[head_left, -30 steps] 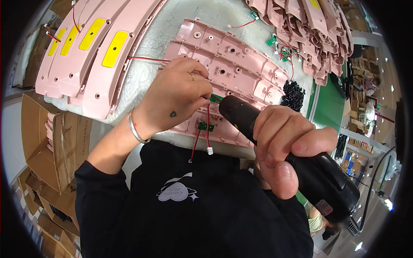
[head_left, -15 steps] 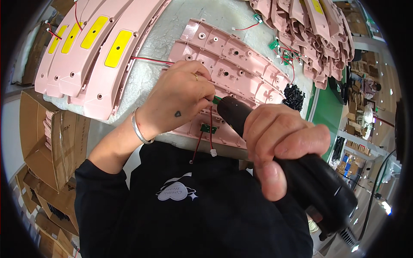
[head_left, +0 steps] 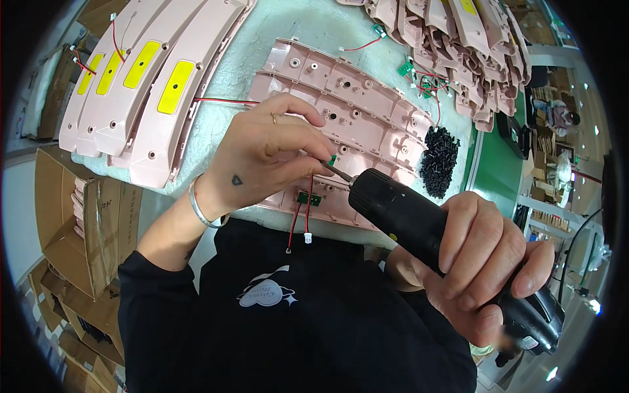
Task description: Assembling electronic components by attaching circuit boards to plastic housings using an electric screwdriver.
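Note:
My right hand (head_left: 488,265) grips a black electric screwdriver (head_left: 419,223) whose bit points up-left at a small green circuit board (head_left: 332,160). My left hand (head_left: 268,154) pinches that board with its fingertips against a curved pink plastic panel (head_left: 347,108) lying inside-up on the bench. A second green board (head_left: 308,198) with red and white wires hangs at the panel's near edge.
Pink panels with yellow inserts (head_left: 141,78) are stacked at the left. More pink parts with wired boards (head_left: 458,39) are piled at the top right. A heap of black screws (head_left: 440,154) lies beside a green mat (head_left: 501,173). Cardboard boxes (head_left: 72,216) stand at the lower left.
The screwdriver's bit has stayed at the green board. My right hand has dropped lower and farther right in the picture, and my left hand has kept its pinch on the board.

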Demonstrator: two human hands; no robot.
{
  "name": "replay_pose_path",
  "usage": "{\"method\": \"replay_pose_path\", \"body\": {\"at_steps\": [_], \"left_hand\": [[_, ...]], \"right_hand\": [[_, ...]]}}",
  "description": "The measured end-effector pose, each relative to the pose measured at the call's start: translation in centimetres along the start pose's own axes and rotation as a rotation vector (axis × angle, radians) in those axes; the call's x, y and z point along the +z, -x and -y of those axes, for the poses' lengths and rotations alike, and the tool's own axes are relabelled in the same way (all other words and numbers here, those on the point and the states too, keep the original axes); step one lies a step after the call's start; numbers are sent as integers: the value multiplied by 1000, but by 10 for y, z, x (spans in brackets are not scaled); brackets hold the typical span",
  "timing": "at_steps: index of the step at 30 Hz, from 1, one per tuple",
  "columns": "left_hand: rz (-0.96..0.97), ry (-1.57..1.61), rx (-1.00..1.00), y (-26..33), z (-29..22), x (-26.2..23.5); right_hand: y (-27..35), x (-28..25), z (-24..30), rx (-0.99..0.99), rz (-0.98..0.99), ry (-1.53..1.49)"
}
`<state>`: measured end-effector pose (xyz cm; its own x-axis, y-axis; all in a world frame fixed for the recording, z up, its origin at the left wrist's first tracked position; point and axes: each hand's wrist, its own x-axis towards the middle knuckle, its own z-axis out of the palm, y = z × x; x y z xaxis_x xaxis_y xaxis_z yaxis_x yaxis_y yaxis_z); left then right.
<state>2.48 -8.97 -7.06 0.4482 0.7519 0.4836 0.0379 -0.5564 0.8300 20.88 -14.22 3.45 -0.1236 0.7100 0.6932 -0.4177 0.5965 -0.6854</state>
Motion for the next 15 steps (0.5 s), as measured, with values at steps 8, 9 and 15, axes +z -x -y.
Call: {"method": "replay_pose_path", "body": {"at_steps": [8,9,15], "left_hand": [[21,98,-18,4,-4,4],[9,102,-9,6,-4,5],[1,143,-20,8,-8,8]], "right_hand": [[3,7,3,-65,-60,-41],[5,11,2,-116,-135,-35],[5,10,2,-135,-39,-43]]}}
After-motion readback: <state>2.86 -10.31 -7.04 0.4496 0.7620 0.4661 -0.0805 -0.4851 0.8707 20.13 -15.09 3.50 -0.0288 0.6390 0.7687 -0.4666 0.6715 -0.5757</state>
